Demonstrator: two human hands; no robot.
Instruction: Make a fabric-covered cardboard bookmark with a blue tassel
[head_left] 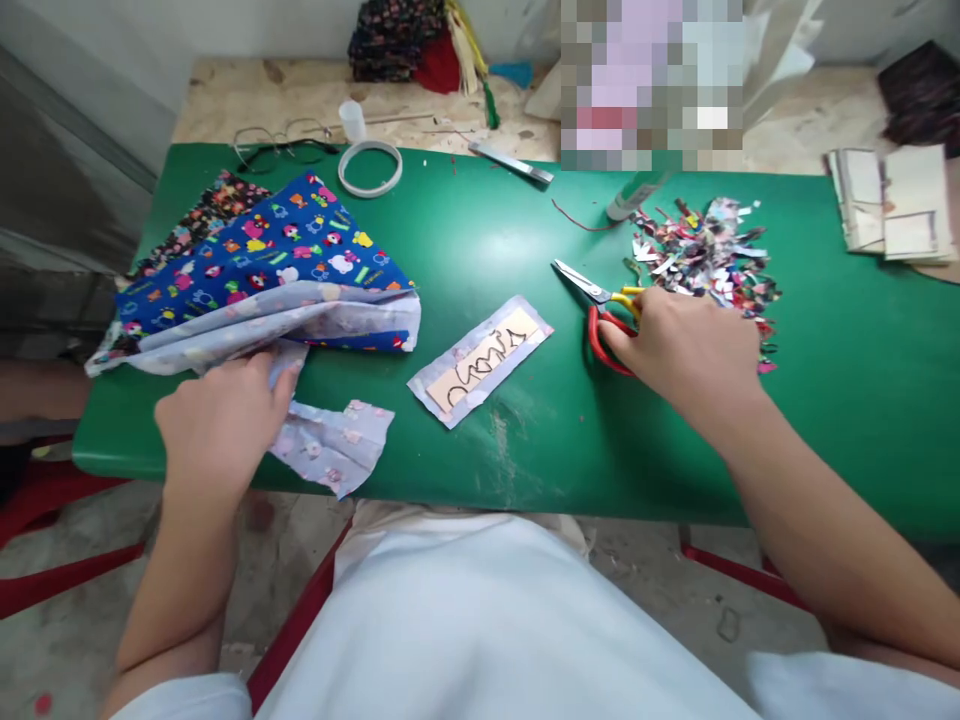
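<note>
The right hand, right of centre, has its fingers curled over the red and yellow handles of scissors, blades toward the upper left. The left hand reaches under the edge of folded blue cartoon-print fabric, left of centre; its fingertips are hidden, so I cannot tell whether they pinch. A pale floral scrap lies beside it. Mid-frame, a fabric strip bearing a marked card piece lies on the green desk.
</note>
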